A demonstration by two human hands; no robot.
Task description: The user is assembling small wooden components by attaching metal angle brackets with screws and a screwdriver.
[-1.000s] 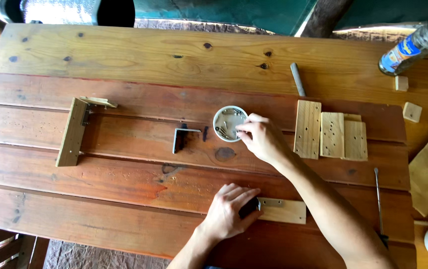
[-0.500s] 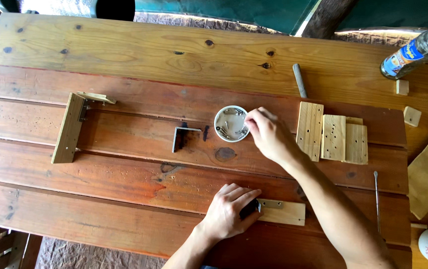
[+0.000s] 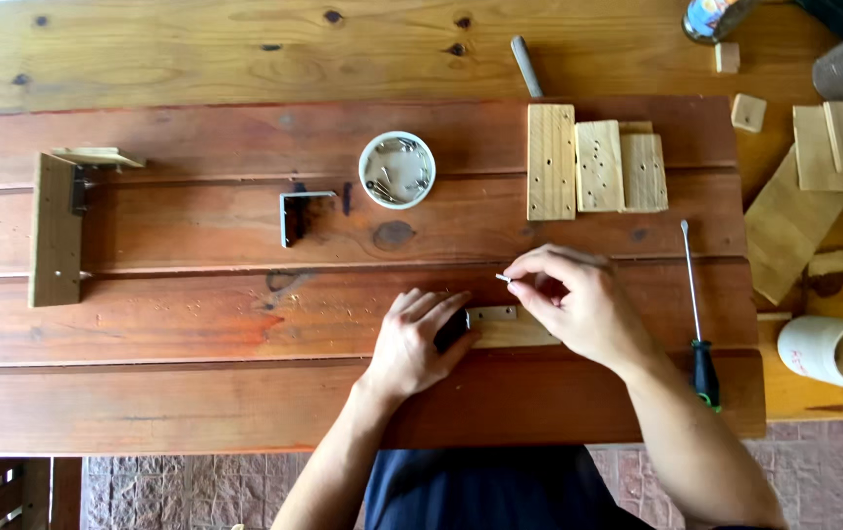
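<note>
Pinching a small screw [image 3: 503,279] between thumb and forefinger, the right hand [image 3: 574,304] hovers just above the near end of a short wood strip [image 3: 515,329] lying on the bench [image 3: 196,314]. The screw's tip projects to the left of the fingers [image 3: 529,275], pointing toward the left hand [image 3: 420,334]. That hand lies flat with its fingers pressed together over a dark metal bracket [image 3: 453,329] at the strip's left end, pinning both against the bench.

Judgement on the step in hand: the screw appears to be on its way to a hole in the bracket. To do it well, the left hand should hold strip and bracket firmly so neither slides, and the right fingers should bring the screw upright over the hole before letting go. Whether the hole is already aligned cannot be told; the left fingers cover it.

Relative to the right fingers, the strip lies directly beneath and touches the left fingertips. A white cup of screws [image 3: 397,169] stands well beyond the fingers, toward the far left. A screwdriver [image 3: 696,324] lies just to the right of the right wrist, handle nearest the person. Three drilled wood blocks [image 3: 593,162] rest beyond the right hand. A second bracket [image 3: 299,211] sits beyond the left hand.
</note>
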